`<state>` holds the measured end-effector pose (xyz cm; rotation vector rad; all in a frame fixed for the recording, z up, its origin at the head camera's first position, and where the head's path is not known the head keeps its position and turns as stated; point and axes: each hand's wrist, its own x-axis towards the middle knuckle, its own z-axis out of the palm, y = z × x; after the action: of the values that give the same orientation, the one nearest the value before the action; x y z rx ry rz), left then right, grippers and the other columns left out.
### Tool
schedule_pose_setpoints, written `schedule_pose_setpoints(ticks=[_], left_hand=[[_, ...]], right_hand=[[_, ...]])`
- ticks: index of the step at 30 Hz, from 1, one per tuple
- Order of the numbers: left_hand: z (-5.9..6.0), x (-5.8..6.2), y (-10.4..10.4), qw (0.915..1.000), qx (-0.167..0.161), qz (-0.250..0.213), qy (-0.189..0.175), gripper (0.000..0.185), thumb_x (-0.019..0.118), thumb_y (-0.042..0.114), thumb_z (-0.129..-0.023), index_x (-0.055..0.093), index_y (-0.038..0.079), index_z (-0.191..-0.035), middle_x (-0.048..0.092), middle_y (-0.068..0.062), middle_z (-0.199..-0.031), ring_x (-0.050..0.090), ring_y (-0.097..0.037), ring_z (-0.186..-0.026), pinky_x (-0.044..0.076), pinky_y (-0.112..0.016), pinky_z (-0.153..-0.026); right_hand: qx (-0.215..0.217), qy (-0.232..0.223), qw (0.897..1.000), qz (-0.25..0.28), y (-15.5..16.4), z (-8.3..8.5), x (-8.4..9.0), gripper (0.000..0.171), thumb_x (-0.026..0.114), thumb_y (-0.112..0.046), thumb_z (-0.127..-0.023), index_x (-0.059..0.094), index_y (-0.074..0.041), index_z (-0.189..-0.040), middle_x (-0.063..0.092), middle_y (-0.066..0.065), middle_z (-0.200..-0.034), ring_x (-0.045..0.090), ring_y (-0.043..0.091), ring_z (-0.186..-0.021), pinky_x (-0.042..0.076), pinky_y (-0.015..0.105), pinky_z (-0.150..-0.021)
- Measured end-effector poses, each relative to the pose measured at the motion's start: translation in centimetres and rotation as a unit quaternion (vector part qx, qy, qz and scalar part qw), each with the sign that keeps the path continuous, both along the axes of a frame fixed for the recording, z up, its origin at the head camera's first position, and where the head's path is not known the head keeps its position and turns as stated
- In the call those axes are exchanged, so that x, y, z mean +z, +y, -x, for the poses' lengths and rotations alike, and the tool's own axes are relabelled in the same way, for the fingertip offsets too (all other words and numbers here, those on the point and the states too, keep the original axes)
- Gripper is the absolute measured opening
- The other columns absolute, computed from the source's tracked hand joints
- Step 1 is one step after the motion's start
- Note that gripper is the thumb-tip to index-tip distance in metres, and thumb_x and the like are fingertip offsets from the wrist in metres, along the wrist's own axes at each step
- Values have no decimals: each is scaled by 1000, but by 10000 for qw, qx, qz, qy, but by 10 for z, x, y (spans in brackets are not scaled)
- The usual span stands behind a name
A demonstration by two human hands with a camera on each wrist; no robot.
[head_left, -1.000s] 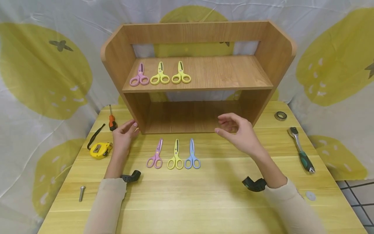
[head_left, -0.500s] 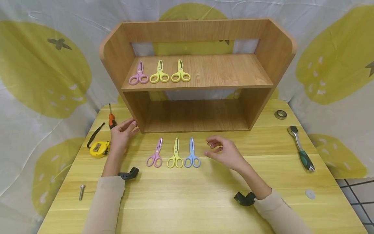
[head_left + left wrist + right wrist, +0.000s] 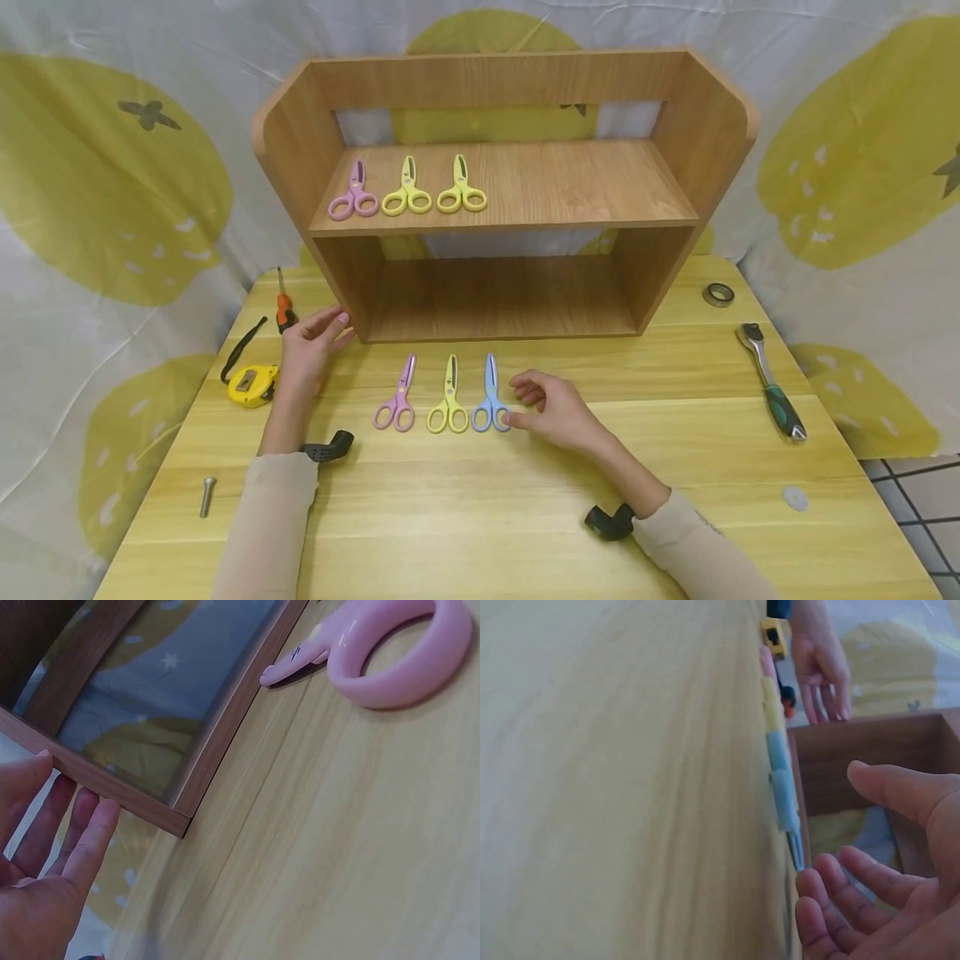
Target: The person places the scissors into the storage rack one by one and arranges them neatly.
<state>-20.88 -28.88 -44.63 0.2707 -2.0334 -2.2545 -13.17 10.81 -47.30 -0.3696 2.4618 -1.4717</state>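
Blue scissors [image 3: 491, 400] (handles near) point toward shelf [image 3: 495, 275].

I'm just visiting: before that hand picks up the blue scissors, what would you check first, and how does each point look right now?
1. Right hand at the blue scissors: ok, fingertips at the handle loop.
2. Grip made: not ok, fingers relaxed, nothing held.
3. Neighbouring yellow scissors out of the way: cannot tell, they lie very close beside the blue pair.
4. Free room on the upper shelf: ok, bare wood to the right of the three pairs already there.
5. Left hand clear of the row: ok, it rests at the shelf unit's lower left corner.
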Motion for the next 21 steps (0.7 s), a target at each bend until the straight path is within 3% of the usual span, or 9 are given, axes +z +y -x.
schedule_pose_setpoints(ticks=[21], left_hand=[[0,-2,0,9999,-22,-90,63,47,74,12,-95,62,-5,-138,70,4,-116,71,-10,-108,53,-43,-102]], right_hand=[[-15,407,9968,-692,-18,-5,-14,57,98,-27,-69,74,-10,-118,67,0,-103,54,20,-95,49,31,-83]])
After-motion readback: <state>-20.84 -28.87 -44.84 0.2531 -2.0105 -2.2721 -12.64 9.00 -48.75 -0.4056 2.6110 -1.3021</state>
